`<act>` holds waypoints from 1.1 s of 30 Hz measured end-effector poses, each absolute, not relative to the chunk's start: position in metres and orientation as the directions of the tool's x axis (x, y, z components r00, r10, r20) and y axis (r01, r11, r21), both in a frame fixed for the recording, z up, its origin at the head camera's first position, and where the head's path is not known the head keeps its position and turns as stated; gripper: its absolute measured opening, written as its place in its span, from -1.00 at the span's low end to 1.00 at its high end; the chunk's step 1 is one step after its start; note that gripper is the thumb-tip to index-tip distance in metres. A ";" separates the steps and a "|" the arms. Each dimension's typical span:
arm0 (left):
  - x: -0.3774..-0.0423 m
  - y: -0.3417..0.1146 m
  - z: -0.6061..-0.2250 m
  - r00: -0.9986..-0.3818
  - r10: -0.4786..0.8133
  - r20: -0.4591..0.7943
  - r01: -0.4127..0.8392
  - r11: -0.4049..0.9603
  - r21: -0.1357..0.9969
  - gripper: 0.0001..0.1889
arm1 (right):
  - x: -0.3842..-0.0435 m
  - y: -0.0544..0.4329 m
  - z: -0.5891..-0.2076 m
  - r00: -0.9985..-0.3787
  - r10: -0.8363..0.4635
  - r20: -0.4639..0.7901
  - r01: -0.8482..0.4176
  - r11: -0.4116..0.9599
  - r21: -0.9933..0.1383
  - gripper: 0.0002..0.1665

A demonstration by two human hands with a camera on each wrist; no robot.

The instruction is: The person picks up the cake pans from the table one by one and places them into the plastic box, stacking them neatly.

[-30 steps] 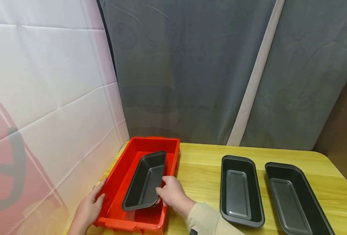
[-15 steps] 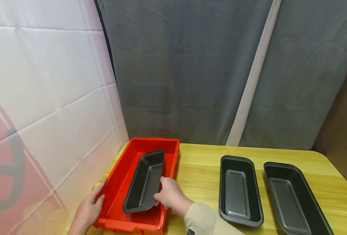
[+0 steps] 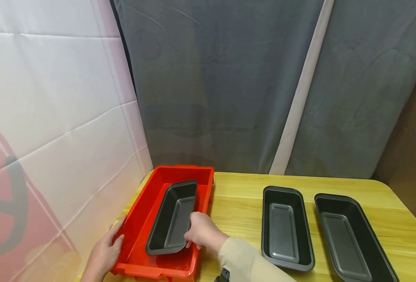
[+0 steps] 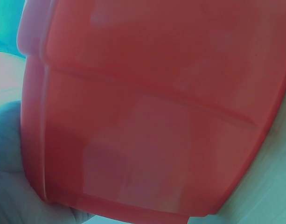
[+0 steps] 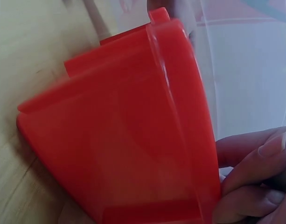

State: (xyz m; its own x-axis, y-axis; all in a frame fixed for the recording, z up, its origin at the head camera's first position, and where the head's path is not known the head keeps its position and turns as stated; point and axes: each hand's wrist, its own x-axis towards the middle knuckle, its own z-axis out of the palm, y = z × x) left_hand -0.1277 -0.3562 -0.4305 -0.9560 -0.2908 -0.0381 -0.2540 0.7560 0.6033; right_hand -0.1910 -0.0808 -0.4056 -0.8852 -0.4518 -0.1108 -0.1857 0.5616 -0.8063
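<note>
A dark loaf pan (image 3: 176, 217) sits tilted inside the red plastic bin (image 3: 141, 270) in the head view. At the pan's near right edge, my right hand (image 3: 202, 231) pinches the rim, its wrist passing over the bin's right wall. The fingers (image 5: 252, 175) show beside the bin's rim in the right wrist view, though what they grip is mostly hidden there. My left hand (image 3: 105, 250) rests against the bin's left side near the front corner, fingers straight and thumb apart. Part of that hand also borders the bin wall in the left wrist view.
Two more dark loaf pans stand on the wooden table (image 3: 239, 203): a nearer one (image 3: 283, 231) and one farther right (image 3: 347, 239). A white cloth wall (image 3: 70, 98) rises close on the left, and a grey curtain (image 3: 208, 86) hangs behind the table.
The loaf pan has shifted slightly left and down within the red bin, my right hand moving with it. My left hand keeps its place on the bin.
</note>
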 end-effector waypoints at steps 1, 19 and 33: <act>-0.128 -0.356 -0.431 -0.956 -0.291 -0.045 -0.258 0.754 0.604 -0.37 | -0.191 -0.081 -0.405 -0.884 -0.453 -0.113 -0.190 0.570 -0.799 -0.79; -0.130 -0.355 -0.428 -0.953 -0.294 -0.077 -0.280 0.752 0.596 -0.36 | -0.191 -0.086 -0.402 -0.888 -0.451 -0.086 -0.305 0.720 -0.624 -0.69; -0.131 -0.354 -0.430 -0.945 -0.311 -0.105 -0.308 0.729 0.611 -0.35 | -0.188 -0.081 -0.405 -0.896 -0.441 -0.051 -0.293 0.675 -0.678 -0.83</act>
